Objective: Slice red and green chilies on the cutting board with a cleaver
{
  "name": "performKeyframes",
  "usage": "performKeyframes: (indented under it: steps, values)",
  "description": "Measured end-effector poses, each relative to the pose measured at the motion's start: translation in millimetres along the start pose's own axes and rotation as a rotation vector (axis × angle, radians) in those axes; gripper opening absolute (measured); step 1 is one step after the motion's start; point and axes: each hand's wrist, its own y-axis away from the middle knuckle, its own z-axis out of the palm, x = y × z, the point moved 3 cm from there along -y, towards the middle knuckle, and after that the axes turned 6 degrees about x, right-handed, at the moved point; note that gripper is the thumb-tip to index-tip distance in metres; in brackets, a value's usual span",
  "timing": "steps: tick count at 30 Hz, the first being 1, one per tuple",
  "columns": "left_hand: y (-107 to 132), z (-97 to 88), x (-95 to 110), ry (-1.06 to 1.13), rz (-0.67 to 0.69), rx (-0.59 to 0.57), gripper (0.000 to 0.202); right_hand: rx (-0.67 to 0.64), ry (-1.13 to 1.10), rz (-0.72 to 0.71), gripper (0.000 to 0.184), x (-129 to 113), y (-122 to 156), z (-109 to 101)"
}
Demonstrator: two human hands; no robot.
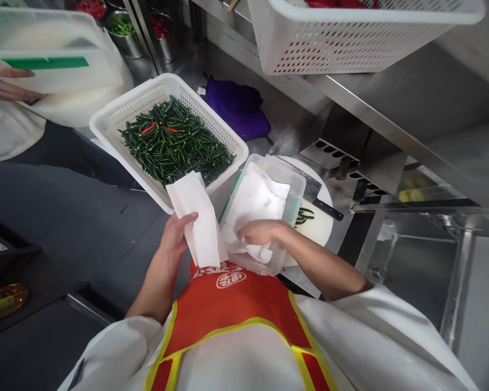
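Observation:
My left hand (175, 234) grips a stack of white paper towels (199, 217), thumb on top, beside the near corner of a basket of green chilies. In front of my body is a clear plastic container (295, 182) lined with white paper towel (256, 190). Down inside it, my right hand (257, 232) has its fingers curled against the paper; whatever they hold, if anything, is hidden. The white perforated basket (118, 117) is filled with long green chilies (175, 141) and a couple of red ones. Its near edge lies close to the container.
Right of the container, a cleaver (328, 208) and some green chilies (305, 215) lie on a round white board (324, 228). A purple cloth (238, 106) is behind. Another basket (338, 46) overhangs the upper right. At left, another person's hand (8, 82) touches a plastic bin (77, 81).

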Motion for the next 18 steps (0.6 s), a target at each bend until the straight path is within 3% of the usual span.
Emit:
performKeyframes:
  steps: [3,6,10,14,18]
  values:
    - [0,-0.2,1,-0.006,0.002,0.0,0.066,-0.025,-0.326,0.04,0.036,-7,-16,-4]
    - [2,1.8,-1,-0.026,-0.02,-0.03,0.063,-0.053,-0.614,0.188,0.038,-10,-36,9]
    - [5,1.9,-7,-0.033,-0.044,-0.019,0.061,-0.019,-0.635,0.229,0.037,-11,-41,15]
    - [4,0.0,-13,-0.041,-0.061,-0.011,0.056,0.031,-0.616,0.204,0.035,-8,-29,-2]
    - [4,2.5,-14,-0.047,-0.071,-0.019,0.051,0.158,-0.569,0.255,0.027,1,-34,-19]
